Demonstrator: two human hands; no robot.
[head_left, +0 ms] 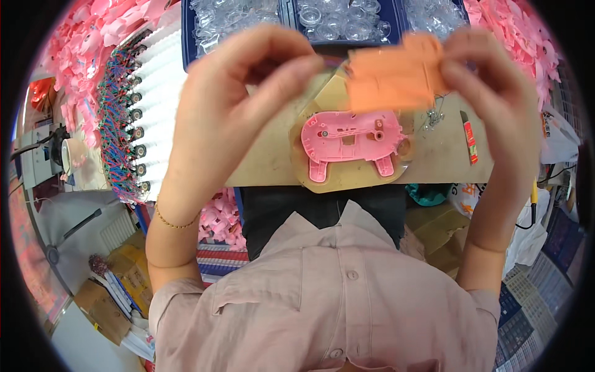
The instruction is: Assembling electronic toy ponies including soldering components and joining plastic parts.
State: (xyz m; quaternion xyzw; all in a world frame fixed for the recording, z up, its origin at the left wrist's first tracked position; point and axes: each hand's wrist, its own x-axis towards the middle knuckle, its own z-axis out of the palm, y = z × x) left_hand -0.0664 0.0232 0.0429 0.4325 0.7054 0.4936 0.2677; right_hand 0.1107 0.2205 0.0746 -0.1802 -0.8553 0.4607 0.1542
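Observation:
Blurred by motion, an orange moulded part (393, 74) hangs above the far side of the bench. My right hand (489, 77) pinches its right end between thumb and fingers. To the left of that part, my left hand (254, 87) is raised with thumb and curled fingers drawn together; what they hold, if anything, is too small or smeared to tell. Below both hands, a pink plastic shell (350, 144) with two short legs lies open side up on a tan, rounded board (322, 180). Posts and a thin rod-like piece show inside the shell.
Blue bins (289, 25) of clear plastic parts stand at the back. Pink parts (118, 25) are heaped at the far left and right. White foam (164, 87) with wired round parts fills the left. A red-handled cutter (471, 142) and small metal pieces (434, 118) lie right.

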